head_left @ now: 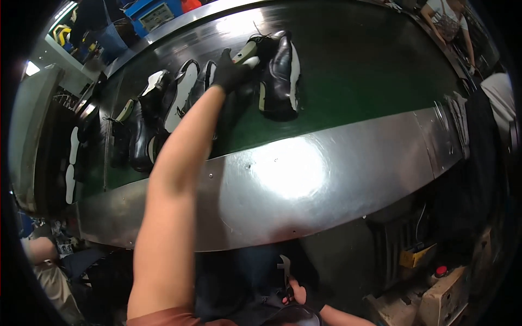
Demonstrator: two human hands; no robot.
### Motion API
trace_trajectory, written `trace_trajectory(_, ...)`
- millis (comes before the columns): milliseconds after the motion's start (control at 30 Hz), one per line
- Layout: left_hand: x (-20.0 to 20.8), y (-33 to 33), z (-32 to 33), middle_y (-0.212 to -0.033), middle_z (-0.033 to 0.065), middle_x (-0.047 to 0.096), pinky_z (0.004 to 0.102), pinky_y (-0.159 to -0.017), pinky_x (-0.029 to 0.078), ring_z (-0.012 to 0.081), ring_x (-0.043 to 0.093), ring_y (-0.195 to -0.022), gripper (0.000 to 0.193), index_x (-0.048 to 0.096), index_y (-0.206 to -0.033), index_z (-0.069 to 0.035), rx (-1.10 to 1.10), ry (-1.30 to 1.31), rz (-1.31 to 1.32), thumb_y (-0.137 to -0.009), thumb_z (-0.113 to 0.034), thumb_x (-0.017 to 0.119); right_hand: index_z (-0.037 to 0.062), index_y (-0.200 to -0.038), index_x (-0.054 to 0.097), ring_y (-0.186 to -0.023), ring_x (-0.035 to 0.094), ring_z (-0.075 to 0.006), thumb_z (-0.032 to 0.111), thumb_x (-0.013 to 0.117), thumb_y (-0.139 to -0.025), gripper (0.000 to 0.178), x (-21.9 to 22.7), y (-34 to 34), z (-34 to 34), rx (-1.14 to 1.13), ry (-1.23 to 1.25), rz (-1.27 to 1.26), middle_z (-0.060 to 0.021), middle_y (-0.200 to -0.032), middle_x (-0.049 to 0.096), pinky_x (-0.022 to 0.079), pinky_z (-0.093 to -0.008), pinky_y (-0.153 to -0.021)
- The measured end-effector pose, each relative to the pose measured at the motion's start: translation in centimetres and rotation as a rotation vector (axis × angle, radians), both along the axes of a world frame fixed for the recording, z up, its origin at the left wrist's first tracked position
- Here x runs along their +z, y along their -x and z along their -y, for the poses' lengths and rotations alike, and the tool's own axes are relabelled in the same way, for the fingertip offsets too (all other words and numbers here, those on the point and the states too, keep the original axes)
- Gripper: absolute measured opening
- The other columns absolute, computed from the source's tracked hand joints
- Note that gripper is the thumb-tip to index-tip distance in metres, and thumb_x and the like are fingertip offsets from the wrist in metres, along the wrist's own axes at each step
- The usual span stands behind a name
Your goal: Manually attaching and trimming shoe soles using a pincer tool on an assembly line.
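Note:
My left hand (pixel 234 73), in a dark glove with one pale fingertip, reaches over the belt. It grips a black shoe upper on a green shoe last (pixel 246 52), with the fingers on both sides of the last's top. Just right of it another black shoe (pixel 281 81) lies on its side, its white sole edge facing right. Left of the hand lie several more black shoes (pixel 184 89) with pale undersides. Low in the view, near my body, my right hand (pixel 297 293) is closed around a metal tool with a hooked head (pixel 285 266), perhaps pincers or a hammer.
A green conveyor belt (pixel 348 92) runs across, edged nearest me by a shiny metal ledge (pixel 348 174). Pale insoles (pixel 72 163) lie at the far left. A blue crate (pixel 155 16) stands beyond the belt. A box with a red button (pixel 441 271) sits lower right. Other people stand nearby.

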State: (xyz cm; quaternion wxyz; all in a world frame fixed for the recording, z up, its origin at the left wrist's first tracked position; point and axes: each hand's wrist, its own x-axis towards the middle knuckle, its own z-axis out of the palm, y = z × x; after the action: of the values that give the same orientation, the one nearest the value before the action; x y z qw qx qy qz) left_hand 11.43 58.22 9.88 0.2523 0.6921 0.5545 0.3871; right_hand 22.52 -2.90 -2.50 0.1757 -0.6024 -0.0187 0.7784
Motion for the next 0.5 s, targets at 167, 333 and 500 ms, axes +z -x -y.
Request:
trace_trajectory(167,-3.2,-4.0,2.0,-0.115,0.023,0.064,0.0443,-0.091,0.05,0.0367,0.063,-0.107,0.067,0.059,-0.114,0.002,0.188,0.119,0.031,-0.069,-0.041,0.084,-0.0015,-0.066,0.059,-0.053,0.065,-0.0245,0.065,0.041,-0.095,0.075,0.0,1.0,0.0,-0.055,0.146,0.083,-0.0151,-0.06,0.062,0.054,-0.0323,-0.052)
trace_trajectory(333,-1.7,-4.0,4.5,-0.112,0.0209,0.064,0.0425,-0.091,0.048,0.0337,0.062,-0.105,0.063,0.059,-0.115,0.002,0.145,0.193,0.066,-0.073,-0.038,0.082,-0.0027,-0.111,0.061,-0.058,0.065,-0.0172,0.059,0.031,-0.101,0.07,1.7,0.7,-3.7,0.066,0.033,-0.033,-0.0137,-0.067,0.067,0.054,-0.0274,-0.06)
trace_trajectory(500,-2.2,-3.4,1.5,-0.106,0.0146,0.068,0.0362,-0.075,0.053,0.0223,0.066,-0.088,0.042,0.063,-0.113,0.005,-0.062,0.218,0.398,-0.083,-0.022,0.075,-0.0025,-0.105,0.059,-0.059,0.066,-0.0191,0.062,0.035,-0.098,0.069,-0.1,1.4,-0.5,0.094,-0.053,0.024,-0.0144,-0.067,0.067,0.055,-0.03,-0.06)
